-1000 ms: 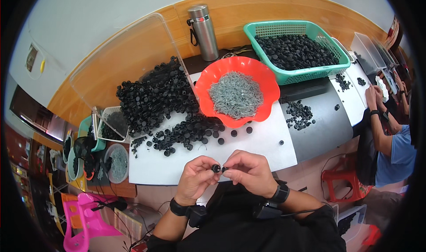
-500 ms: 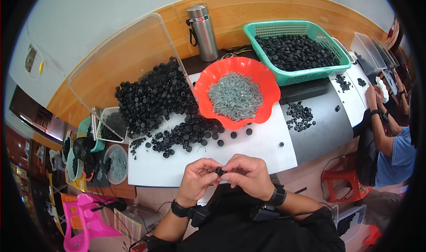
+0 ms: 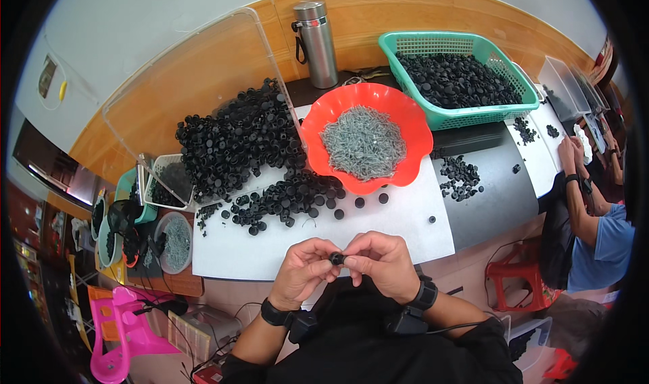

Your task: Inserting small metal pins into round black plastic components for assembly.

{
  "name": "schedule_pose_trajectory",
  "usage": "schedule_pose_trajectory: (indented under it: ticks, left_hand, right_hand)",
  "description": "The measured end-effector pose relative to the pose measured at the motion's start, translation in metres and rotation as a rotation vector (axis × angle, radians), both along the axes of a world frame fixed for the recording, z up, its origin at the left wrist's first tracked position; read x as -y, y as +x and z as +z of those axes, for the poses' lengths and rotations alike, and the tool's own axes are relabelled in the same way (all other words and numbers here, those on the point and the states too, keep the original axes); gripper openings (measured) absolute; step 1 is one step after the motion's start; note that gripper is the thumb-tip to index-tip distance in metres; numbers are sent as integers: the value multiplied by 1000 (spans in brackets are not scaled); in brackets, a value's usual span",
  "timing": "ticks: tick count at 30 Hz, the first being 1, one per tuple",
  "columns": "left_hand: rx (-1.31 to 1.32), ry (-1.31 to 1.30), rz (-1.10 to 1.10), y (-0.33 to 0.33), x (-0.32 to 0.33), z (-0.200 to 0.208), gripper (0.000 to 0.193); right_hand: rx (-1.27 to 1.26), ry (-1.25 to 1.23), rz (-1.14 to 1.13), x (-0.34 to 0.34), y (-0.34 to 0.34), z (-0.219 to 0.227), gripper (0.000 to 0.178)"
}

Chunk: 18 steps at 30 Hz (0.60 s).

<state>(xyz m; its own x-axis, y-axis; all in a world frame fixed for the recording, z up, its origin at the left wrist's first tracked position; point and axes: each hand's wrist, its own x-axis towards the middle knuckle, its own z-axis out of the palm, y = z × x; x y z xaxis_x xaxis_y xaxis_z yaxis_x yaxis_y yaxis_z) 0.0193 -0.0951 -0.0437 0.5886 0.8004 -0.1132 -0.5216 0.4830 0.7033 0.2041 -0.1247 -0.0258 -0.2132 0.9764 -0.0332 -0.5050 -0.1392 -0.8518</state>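
- Left hand (image 3: pixel 304 270) & right hand (image 3: pixel 378 261) meet at the near edge of the counter (image 3: pixel 487 201), over the white sheet (image 3: pixel 270 249); both sets of fingers pinch narrow on one small black cap (image 3: pixel 336 257), held between the two hands above the sheet's front edge.
- Black band on each wrist, w/ cables running down the forearms.
- Loose caps (image 3: pixel 284 201) lie scattered on the sheet just beyond the hands; bigger heap of caps (image 3: pixel 236 137) behind them, up against a clear plastic panel (image 3: pixel 189 80).
- Red bowl (image 3: pixel 405 124) full of small grey metal bits sits centre, partly on the sheet.
- Green basket (image 3: pixel 439 46) of black caps at back right; steel flask (image 3: pixel 318 42) upright beside it.
- Small cluster of caps (image 3: pixel 461 178) on the dark counter right of the sheet.
- Another person (image 3: pixel 595 228) in a blue shirt works at far right.
- Pink plastic stool (image 3: pixel 128 326) low left.
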Motion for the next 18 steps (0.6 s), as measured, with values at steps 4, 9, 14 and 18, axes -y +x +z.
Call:
schedule_pose_trajectory:
  ticks: [4,9,14,18]
  left_hand:
    - [8,6,4,1,0,0,20]
    - [-15,34,4,3,0,1,19]
    - [-32,43,13,3,-2,0,19]
    - [-110,37,41,6,-1,1,19]
  right_hand:
    - [8,11,15,1,1,0,6]
    - [44,33,-22,2,0,0,7]
    - [76,50,-30,1,-1,-2,7]
    - [126,76,-45,0,2,-3,8]
